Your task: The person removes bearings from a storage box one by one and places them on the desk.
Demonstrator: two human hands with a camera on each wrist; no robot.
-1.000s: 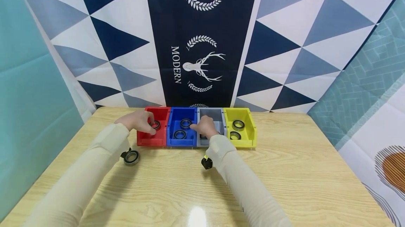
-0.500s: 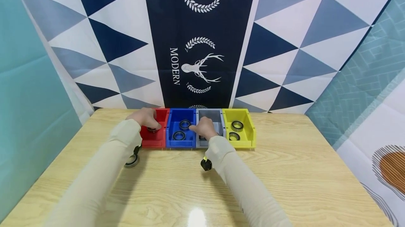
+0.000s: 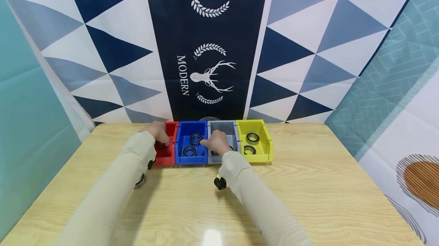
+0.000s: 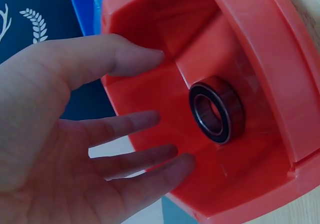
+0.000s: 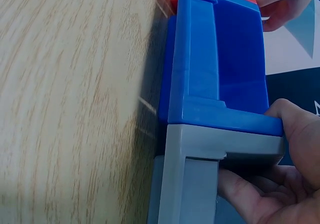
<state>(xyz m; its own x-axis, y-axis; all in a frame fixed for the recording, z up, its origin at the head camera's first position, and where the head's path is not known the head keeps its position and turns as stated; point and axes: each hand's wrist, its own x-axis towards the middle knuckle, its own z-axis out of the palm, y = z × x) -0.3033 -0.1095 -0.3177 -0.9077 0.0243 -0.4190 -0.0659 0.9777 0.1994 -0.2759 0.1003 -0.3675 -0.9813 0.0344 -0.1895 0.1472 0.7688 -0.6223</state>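
Note:
My left hand (image 3: pixel 155 131) hovers over the red bin (image 4: pixel 275 69), with thumb and fingers spread apart. Inside that bin a ball bearing (image 4: pixel 234 104) with a black seal stands tilted; the fingertips are short of it in the left wrist view. My right hand (image 5: pixel 300 154) grips the wall of the grey bin (image 5: pixel 200 144) beside the blue bin (image 5: pixel 200 49). Its thumb lies on the blue bin's edge and its fingers curl down inside the grey one. Dark bearing parts show around the right hand in the head view; the rest is hidden under it.
Two bearings (image 3: pixel 184 151) lie in the blue bin, and two more (image 3: pixel 249 146) in the yellow bin (image 3: pixel 255 158) at the row's right end. A loose bearing (image 3: pixel 142 180) sits on the wooden table (image 3: pixel 185 208), partly behind my left sleeve. A patterned cloth (image 3: pixel 209 29) hangs behind.
My left hand has moved right and further over the red bin, and its sleeve now covers more of the loose bearing. The right hand keeps its place at the grey bin.

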